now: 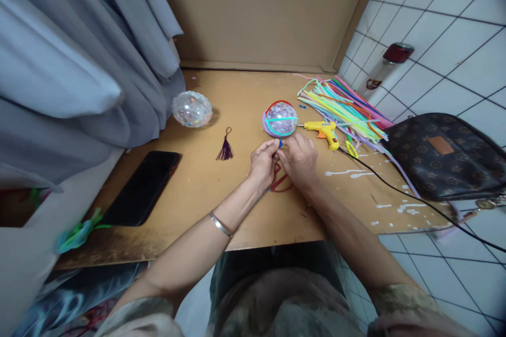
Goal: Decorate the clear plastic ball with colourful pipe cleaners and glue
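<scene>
My left hand (pixel 264 162) and my right hand (pixel 301 157) meet near the middle of the table. Between their fingertips is a small blue piece (pixel 280 143), perhaps a bit of coiled pipe cleaner; most of it is hidden. Just beyond the fingers sits a clear, glittery ball (pixel 281 118) with red, turquoise and purple pipe-cleaner strips around it. A yellow glue gun (pixel 322 131) lies right of the ball, its nozzle pointing at it. Under my wrists is a dark red looped shape (pixel 280 183), partly covered.
A second clear ball (pixel 192 109) sits at the back left, with a dark purple tassel (pixel 225 148) and black phone (pixel 140 189) nearer. Colourful pipe cleaners (pixel 348 108), a brown bag (pixel 446 155) and a bottle (pixel 387 66) are right. The glue gun's cord (pixel 395 187) trails rightward.
</scene>
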The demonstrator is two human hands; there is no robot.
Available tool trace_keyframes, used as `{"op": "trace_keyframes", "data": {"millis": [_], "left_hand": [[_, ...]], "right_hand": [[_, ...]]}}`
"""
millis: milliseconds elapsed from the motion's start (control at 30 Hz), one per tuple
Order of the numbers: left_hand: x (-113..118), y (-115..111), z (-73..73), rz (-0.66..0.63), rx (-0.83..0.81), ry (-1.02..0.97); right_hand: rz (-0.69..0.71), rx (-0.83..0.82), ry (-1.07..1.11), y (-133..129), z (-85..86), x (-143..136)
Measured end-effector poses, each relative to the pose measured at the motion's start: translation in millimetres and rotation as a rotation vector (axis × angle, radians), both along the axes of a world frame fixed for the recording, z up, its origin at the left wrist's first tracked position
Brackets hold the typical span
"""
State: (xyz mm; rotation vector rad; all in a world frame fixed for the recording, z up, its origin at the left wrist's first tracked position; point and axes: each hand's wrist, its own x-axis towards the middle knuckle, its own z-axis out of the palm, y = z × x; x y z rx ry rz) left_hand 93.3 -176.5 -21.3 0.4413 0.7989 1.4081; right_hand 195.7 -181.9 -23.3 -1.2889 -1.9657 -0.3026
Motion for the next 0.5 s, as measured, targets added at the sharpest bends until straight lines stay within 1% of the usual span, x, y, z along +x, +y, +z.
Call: {"op": "trace_keyframes", "data": {"millis": [100, 200, 333, 500], "left_hand": [[-0.2, -0.4, 0.6, -0.014, -0.011, -0.003], [-1.2, -0.4, 0.7, -0.032, -0.003, 0.008], [-2.3, 0.2, 0.7, -0.038, 0.047, 0.075], [-2.7, 0.4, 0.7, -0.026, 0.099, 0.155]], "right_hand": [[-0.019, 0.024, -0.019, 2.3, 0.3, 2.4], [0.013, 0.021, 0.008, 5.1, 1.4, 6.8], [0.087, -0.008, 0.117, 8.2, 3.4, 11.7], [0.12, -0.041, 0.277, 9.3, 5.9, 10.7]]}}
